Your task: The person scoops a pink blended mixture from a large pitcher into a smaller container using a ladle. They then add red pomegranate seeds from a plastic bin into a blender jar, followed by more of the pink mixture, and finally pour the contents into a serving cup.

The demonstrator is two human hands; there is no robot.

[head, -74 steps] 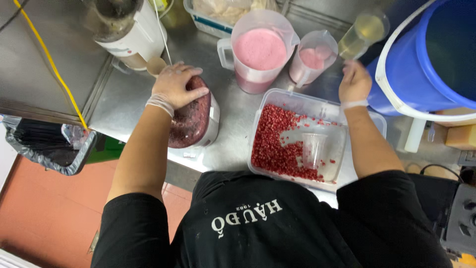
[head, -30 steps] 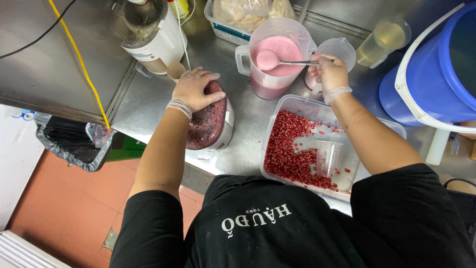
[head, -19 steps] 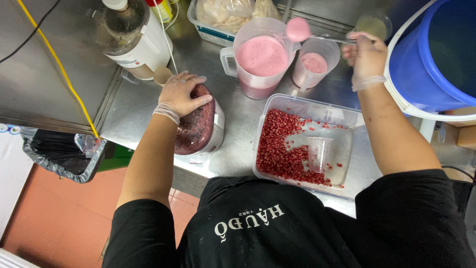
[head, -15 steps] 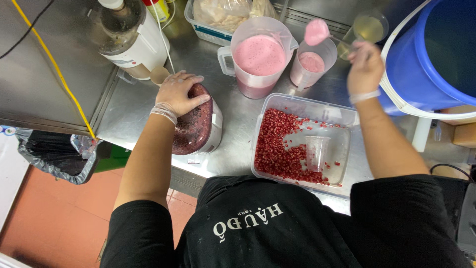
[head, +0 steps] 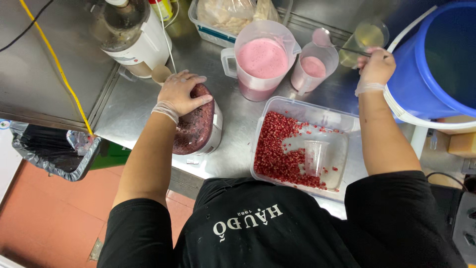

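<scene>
My left hand (head: 181, 93), in a thin clear glove, presses flat on the lid of a small blender bowl (head: 198, 130) full of dark red pulp. My right hand (head: 375, 66), also gloved, grips a metal spoon (head: 325, 38) whose bowl, coated in pink foam, hovers over a small cup of pink juice (head: 313, 69). Left of that cup stands a large jug of pink juice (head: 260, 59). In front of me lies a clear tub of pomegranate seeds (head: 292, 149) with a plastic cup (head: 316, 156) lying in it.
A white juicer (head: 133, 34) stands at the back left. A blue barrel (head: 436, 59) fills the right side. A cup of yellowish liquid (head: 368, 37) sits behind my right hand. A tub of bagged food (head: 223, 17) is at the back. A black-lined bin (head: 52, 151) stands below left.
My right hand lifted the foam-coated spoon out of the large jug and carried it right, over the small cup. My left hand stayed on the blender lid.
</scene>
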